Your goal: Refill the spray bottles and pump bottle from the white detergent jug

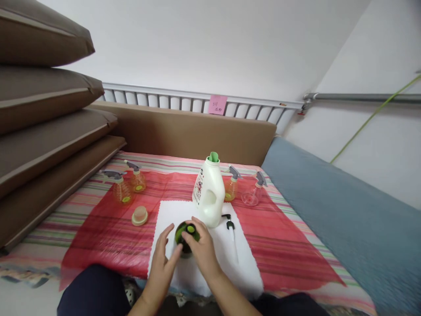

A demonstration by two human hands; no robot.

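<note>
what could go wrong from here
The dark green container could tip if nudged by the right hand or left hand around it. The white jug stands close behind with no cap over its green spout, so a knock might spill any contents. The black pump lies loose beside the jug and could get swept aside.

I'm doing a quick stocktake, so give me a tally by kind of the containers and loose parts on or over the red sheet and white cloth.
See-through spray bottles with grey triggers: 4
White plastic jug with green mouthpiece: 1
Dark green round container: 1
Black pump head with pale tube: 1
Pale round cap-like piece: 1
Total: 8
</note>
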